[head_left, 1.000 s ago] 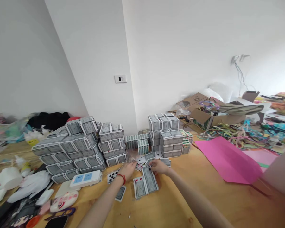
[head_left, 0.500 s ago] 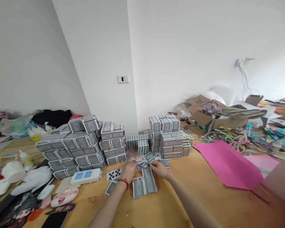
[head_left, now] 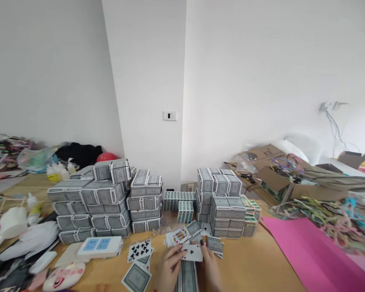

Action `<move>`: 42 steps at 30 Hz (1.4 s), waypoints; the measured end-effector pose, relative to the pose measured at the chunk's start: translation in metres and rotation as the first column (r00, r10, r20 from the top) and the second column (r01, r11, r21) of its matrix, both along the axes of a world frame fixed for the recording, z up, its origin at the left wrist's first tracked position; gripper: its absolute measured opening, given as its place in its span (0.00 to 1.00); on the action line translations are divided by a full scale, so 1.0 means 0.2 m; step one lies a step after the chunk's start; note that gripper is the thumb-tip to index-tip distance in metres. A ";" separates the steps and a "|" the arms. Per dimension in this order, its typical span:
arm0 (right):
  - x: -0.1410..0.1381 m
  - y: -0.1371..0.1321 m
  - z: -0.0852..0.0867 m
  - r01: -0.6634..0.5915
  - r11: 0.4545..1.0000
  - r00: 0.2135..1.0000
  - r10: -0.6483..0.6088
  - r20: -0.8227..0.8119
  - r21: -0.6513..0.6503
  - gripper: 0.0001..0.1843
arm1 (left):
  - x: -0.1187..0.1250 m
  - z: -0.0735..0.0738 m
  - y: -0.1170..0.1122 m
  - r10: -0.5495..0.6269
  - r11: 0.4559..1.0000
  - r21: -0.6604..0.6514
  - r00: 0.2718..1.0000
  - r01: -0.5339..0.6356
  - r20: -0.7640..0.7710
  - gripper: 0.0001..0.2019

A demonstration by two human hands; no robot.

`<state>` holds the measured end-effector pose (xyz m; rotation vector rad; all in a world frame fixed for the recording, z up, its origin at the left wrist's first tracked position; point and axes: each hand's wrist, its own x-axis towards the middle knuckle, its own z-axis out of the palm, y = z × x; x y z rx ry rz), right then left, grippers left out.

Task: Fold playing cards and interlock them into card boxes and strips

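Note:
A white playing card (head_left: 196, 254) with black club pips lies face up between my hands. My left hand (head_left: 169, 267) grips its left end with thumb and fingers. My right hand (head_left: 210, 265) holds its right end, dark nails showing. Just below, face-down grey-backed cards (head_left: 187, 276) lie on the table, partly hidden by my hands. A face card (head_left: 180, 235) sits in a loose pile beyond my fingers. Right of it is a small stack of cards (head_left: 215, 244). To the left lie a ten of clubs (head_left: 139, 250) and a face-down card (head_left: 136, 276).
Blocks built of grey-backed cards stand at left (head_left: 103, 194) and right (head_left: 228, 209), with small green-patterned blocks (head_left: 179, 201) between. A white power strip (head_left: 99, 247) lies left. Pink paper (head_left: 295, 247), an open cardboard box (head_left: 316, 194) and tangled cords (head_left: 316, 221) are at right.
The view has tilted up, so my hands sit lower in it. Both hands have come together on one club card, held above the face-down cards.

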<state>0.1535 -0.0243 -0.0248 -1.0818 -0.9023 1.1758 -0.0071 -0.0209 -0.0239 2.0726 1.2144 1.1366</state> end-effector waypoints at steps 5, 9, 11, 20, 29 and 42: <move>0.02 -0.01 0.01 -0.040 0.999 0.992 0.041 0.119 -0.013 0.22 | -0.01 -0.01 0.01 0.036 0.985 -0.175 0.973 0.005 0.228 0.15; 0.06 -0.01 -0.03 0.055 0.998 0.998 -0.055 0.014 -0.038 0.21 | -0.05 0.04 0.01 0.060 0.917 -0.377 0.891 0.129 0.451 0.19; 0.08 -0.01 -0.04 0.156 0.985 0.985 -0.161 -0.060 -0.078 0.23 | -0.08 0.08 0.01 0.068 0.898 -0.414 0.885 0.147 0.461 0.19; 0.04 -0.03 0.00 0.340 0.932 0.931 -0.352 -0.093 -0.125 0.19 | -0.05 0.12 0.03 0.078 0.752 -0.597 0.862 0.279 0.502 0.18; 0.10 -0.03 -0.03 0.383 0.906 0.880 -0.417 -0.227 -0.182 0.14 | -0.07 0.08 0.04 0.342 0.705 -0.649 0.664 0.287 0.665 0.15; 0.01 -0.10 0.08 -0.227 0.965 0.857 0.133 -0.497 -0.133 0.19 | -0.08 0.07 0.02 0.406 0.762 -0.587 0.507 0.271 0.761 0.25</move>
